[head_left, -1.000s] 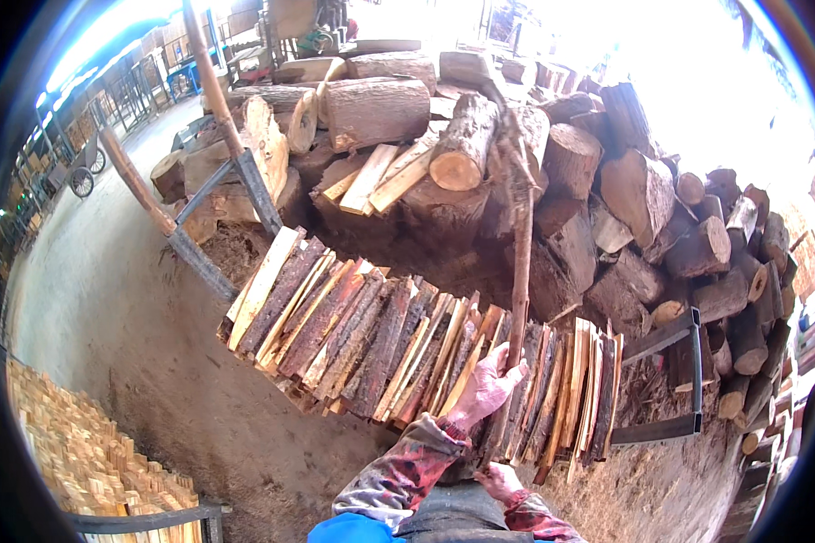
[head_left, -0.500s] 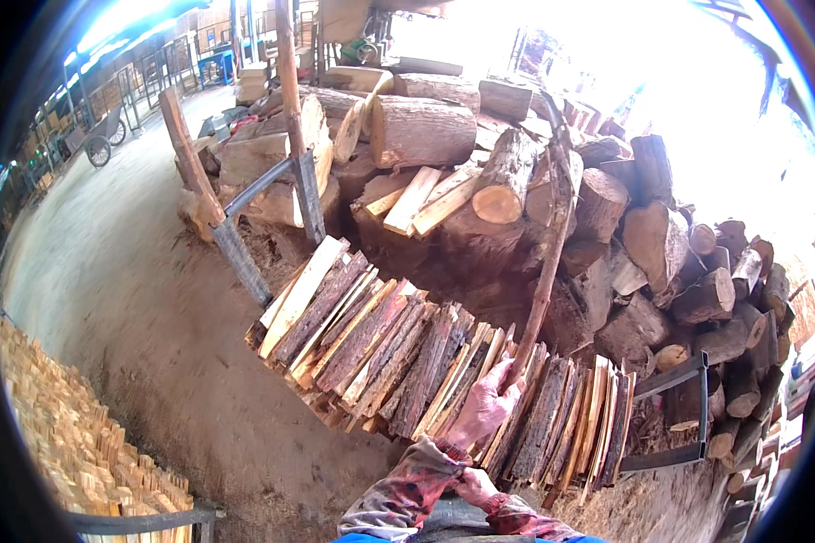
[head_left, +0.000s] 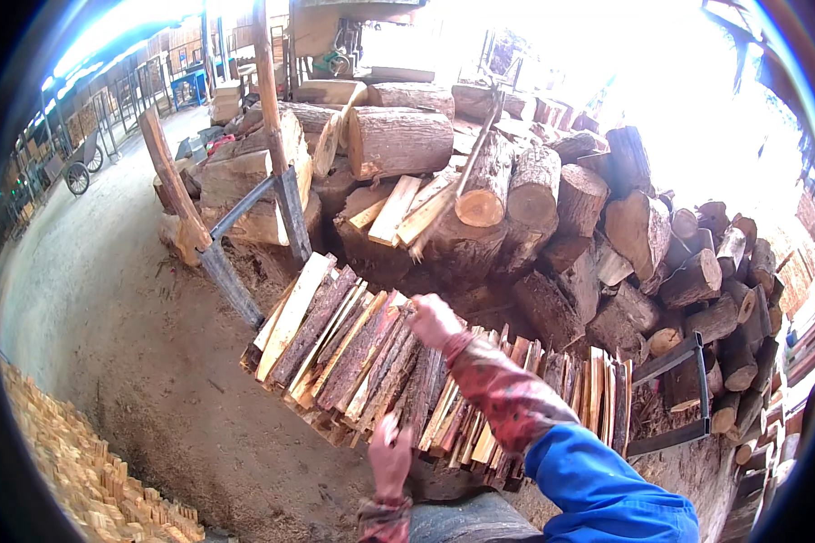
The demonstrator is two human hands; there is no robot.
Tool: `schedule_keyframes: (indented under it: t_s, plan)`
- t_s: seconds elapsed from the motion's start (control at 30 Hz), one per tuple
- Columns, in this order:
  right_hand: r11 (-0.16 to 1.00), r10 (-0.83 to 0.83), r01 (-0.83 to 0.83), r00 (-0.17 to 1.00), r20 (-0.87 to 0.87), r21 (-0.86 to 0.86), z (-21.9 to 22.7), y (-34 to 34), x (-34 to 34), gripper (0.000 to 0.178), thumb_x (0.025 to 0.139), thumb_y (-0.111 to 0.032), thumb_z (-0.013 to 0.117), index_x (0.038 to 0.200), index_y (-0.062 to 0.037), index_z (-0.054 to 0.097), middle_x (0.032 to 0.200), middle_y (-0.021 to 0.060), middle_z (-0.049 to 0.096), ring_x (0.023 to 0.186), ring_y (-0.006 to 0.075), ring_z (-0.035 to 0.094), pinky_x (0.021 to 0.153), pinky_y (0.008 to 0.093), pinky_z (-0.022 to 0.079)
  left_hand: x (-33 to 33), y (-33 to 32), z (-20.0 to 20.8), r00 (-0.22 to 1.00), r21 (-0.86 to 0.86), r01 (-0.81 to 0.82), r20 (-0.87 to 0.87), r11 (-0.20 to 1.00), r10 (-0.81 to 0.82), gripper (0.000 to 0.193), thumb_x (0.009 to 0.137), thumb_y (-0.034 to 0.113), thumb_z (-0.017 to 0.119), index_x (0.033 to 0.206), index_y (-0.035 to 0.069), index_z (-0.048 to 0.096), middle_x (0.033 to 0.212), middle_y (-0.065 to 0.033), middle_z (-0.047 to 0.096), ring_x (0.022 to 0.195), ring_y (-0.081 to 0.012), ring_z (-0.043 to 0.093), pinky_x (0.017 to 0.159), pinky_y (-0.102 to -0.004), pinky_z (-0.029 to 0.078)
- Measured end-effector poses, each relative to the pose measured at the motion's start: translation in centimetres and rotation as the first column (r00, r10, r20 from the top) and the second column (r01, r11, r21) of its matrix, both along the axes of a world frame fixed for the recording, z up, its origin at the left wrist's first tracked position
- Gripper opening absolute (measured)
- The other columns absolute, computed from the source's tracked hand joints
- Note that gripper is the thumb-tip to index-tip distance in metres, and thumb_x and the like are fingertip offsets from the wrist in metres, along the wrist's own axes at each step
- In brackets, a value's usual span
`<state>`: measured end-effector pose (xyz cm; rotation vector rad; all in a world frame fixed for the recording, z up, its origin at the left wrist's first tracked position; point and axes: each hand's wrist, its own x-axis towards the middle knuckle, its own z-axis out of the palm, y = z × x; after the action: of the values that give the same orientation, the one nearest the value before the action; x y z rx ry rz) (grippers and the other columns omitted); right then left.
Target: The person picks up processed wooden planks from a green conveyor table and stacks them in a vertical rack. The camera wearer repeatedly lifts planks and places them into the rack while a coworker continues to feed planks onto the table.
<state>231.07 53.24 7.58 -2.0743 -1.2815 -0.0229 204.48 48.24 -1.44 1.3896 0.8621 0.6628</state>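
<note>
The row of split wood (head_left: 335,348) is lying straight in front of the person, its barky pieces pressing side by side. The right grip (head_left: 436,321) is reaching over the row to its far edge, and a patterned sleeve (head_left: 507,389) is covering part of the row's right half. The fingers are coming close to the wood there, but I cannot tell whether they are closing on a piece. The left grip (head_left: 390,457) is hovering at the row's near edge, its fingers looking half curled; nothing is showing in it, though I cannot tell for sure.

A moment ago the left grip was holding a branch upright at the row; now neither grip is showing it. A stick (head_left: 477,149) (probably that same branch, though I am not certain) is slanting across the logs (head_left: 403,143) beyond the row, its lower end stopping short of the right grip. This is apparently leaving both grips freer for handling the pieces.

Wooden posts (head_left: 174,181) in metal sockets are standing at the row's left end, and a metal frame (head_left: 668,438) is jutting from its right end. Pale boards (head_left: 392,213) are resting beyond its far edge.
</note>
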Motion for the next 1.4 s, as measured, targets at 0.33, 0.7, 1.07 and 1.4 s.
schedule_keyframes:
  t_s: [0.33, 0.7, 1.07, 1.4]
  plan:
    - [0.522, 0.64, -0.813, 0.573, -0.511, -0.258, -17.3, -12.5, -24.2, 0.018, 0.083, -0.022, 0.06, 0.089, -0.0048, 0.056, 0.086, 0.0148, 0.056, 0.083, 0.0358, 0.061, 0.07, 0.0453, 0.051, -25.0, -9.8, -14.3, 0.84, 0.216, 0.196, -0.54, 0.956, -0.05, 0.032, 0.086, 0.027, 0.065, 0.07, 0.001, 0.055, 0.073, -0.0202, 0.057, 0.072, -0.0369, 0.057, 0.065, -0.0463, 0.044]
    - [0.488, 0.411, -0.753, 0.643, -0.646, -0.44, -19.4, -26.0, -19.6, 0.031, 0.087, -0.03, 0.06, 0.106, -0.0062, 0.066, 0.099, 0.0179, 0.065, 0.097, 0.0369, 0.062, 0.084, 0.0451, 0.05, -24.4, -19.7, -18.5, 0.754, -0.066, -0.176, -0.65, 0.982, 0.091, 0.026, 0.084, 0.024, 0.07, 0.092, 0.0, 0.062, 0.079, -0.0088, 0.065, 0.071, -0.0206, 0.061, 0.066, -0.0347, 0.05]
    - [0.279, 0.455, -0.809, 0.585, -0.671, -0.517, -20.0, -35.7, -18.9, 0.034, 0.086, -0.034, 0.06, 0.105, -0.0068, 0.068, 0.099, 0.0186, 0.068, 0.097, 0.0364, 0.063, 0.085, 0.0454, 0.05, -27.0, -39.8, -17.6, 0.677, -0.472, -0.732, -0.588, 0.491, 0.443, 0.02, 0.081, 0.013, 0.067, 0.082, -0.005, 0.059, 0.069, -0.01, 0.064, 0.057, -0.017, 0.062, 0.049, -0.0296, 0.051]
    - [0.112, 0.599, -0.858, 0.461, -0.655, -0.502, -21.0, -37.8, -24.2, 0.035, 0.083, -0.038, 0.062, 0.101, -0.0087, 0.07, 0.095, 0.0154, 0.07, 0.091, 0.0342, 0.067, 0.081, 0.0419, 0.053, -29.9, -52.0, -15.9, 0.47, -0.534, -0.836, -0.572, 0.13, 0.672, 0.017, 0.083, 0.011, 0.066, 0.081, -0.006, 0.061, 0.072, -0.0139, 0.065, 0.06, -0.0208, 0.066, 0.052, -0.0315, 0.057]
